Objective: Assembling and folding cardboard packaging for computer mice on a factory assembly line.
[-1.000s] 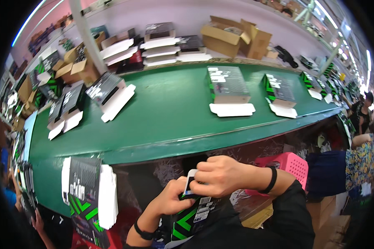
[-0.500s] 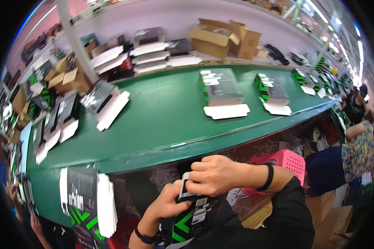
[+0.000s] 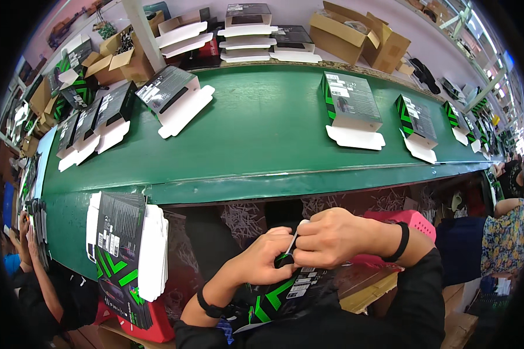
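Note:
A black cardboard box (image 3: 297, 294) with green chevrons and white labels rests upright against my body, below the hands. My left hand (image 3: 259, 259) grips its upper edge, thumb and fingers closed around the opening end. Close beside it, my right hand (image 3: 329, 238) is closed on the box's white end flap (image 3: 300, 228), which shows as a thin strip between the two hands. The fingertips of the right hand are partly hidden behind its knuckles. To the left lies a stack of flattened boxes (image 3: 122, 232) with white flaps, at the green table's near corner.
The green table (image 3: 244, 134) spans ahead, bearing several boxes with open white flaps, such as a large box (image 3: 352, 102) at the right. Brown cartons (image 3: 343, 35) stand on the ledge behind. A pink plastic stool (image 3: 416, 224) is at my right. Co-workers' arms (image 3: 43, 273) show at left.
The view has shifted, so the table things sit higher and further right. My right hand has moved down against the left, and the white flap now shows narrower between them.

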